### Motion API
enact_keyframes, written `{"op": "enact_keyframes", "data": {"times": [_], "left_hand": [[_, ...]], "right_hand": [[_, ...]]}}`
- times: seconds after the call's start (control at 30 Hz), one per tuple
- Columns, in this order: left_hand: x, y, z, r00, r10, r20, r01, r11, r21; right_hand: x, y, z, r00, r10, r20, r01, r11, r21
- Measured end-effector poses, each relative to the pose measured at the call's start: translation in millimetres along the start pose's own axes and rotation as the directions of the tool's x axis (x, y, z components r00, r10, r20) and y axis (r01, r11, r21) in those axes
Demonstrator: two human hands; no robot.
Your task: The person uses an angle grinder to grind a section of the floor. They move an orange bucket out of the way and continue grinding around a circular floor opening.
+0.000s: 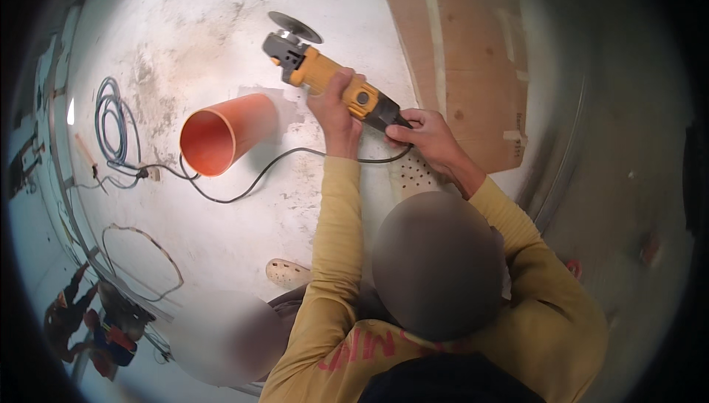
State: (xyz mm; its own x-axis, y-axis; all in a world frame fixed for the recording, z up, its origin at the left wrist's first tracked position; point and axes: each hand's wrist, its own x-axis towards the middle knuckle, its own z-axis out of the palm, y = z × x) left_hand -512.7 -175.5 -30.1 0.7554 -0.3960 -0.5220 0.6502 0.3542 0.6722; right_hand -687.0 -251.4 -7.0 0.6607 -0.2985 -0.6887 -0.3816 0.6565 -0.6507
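A yellow and black angle grinder is held above the pale floor, tilted with its head toward the upper left. Its round disc is at the far end. My left hand is closed around the yellow body. Farther back, my right hand pinches the black tail of the grinder, where the power cord comes out. The cord droops and runs left along the floor, passing close to an orange pipe. This wide pipe lies on its side, its open end facing lower left, just left of my left hand.
A flattened cardboard sheet lies at the upper right. Coiled cable rests at the left, near a plug joint. Below it is a loose hose loop. My perforated clogs stand on the floor. Dark items are heaped at lower left.
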Motion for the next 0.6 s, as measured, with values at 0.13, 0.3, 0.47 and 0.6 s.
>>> {"op": "enact_keyframes", "data": {"times": [0.13,0.3,0.47,0.6], "left_hand": [[5,1,5,0.999,0.040,0.012,-0.041,0.999,0.033],[3,4,9,0.999,0.028,0.028,-0.027,0.999,-0.021],[0,5,10,1.000,-0.007,0.025,0.007,1.000,-0.018],[1,4,6,0.999,-0.002,0.049,0.002,1.000,0.002]], "right_hand": [[4,6,1,0.998,0.062,0.002,-0.061,0.966,0.252],[4,22,-4,0.991,0.054,0.119,-0.104,0.875,0.473],[5,34,-10,0.983,-0.078,0.167,-0.031,0.825,0.564],[14,40,-3,0.984,-0.131,0.121,0.057,0.875,0.480]]}}
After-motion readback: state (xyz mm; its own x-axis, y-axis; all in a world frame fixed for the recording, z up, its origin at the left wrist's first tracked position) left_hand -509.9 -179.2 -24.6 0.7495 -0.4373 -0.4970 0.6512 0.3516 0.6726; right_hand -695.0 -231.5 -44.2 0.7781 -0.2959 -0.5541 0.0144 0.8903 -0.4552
